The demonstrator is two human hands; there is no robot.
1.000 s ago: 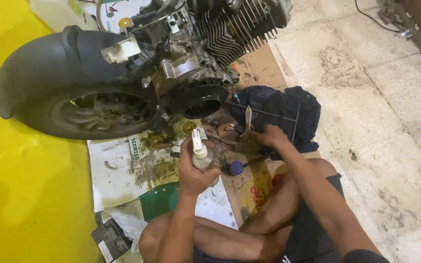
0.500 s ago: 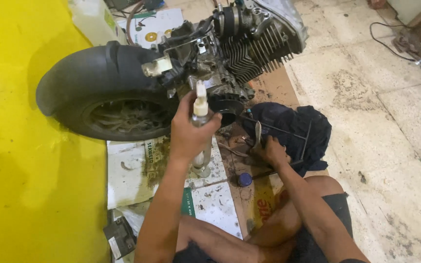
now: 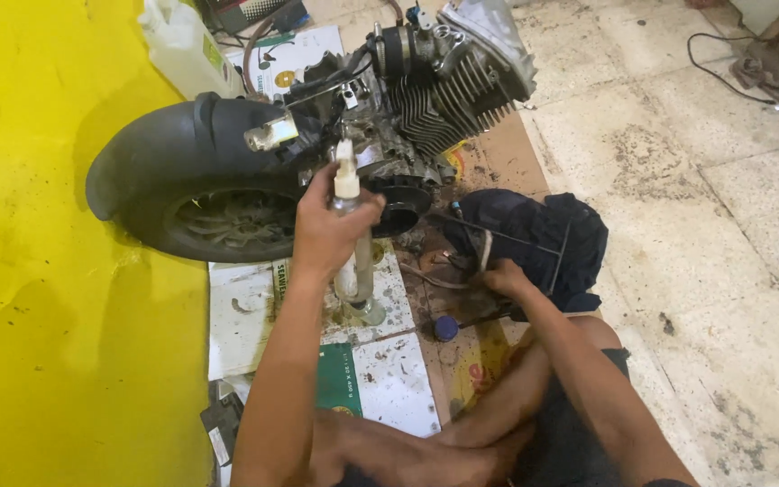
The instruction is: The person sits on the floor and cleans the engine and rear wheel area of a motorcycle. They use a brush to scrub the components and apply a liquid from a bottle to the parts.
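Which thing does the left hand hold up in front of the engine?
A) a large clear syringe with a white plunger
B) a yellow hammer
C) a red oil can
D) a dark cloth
A: the left hand grips a clear syringe, its white plunger up against the engine.

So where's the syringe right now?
The syringe is upright in the left hand, centre of the head view, before the engine and right of the tyre.

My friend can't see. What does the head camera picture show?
A person's left hand holds a big clear syringe upright beside a scooter engine and its black wheel. The right hand touches a dark cloth on the floor.
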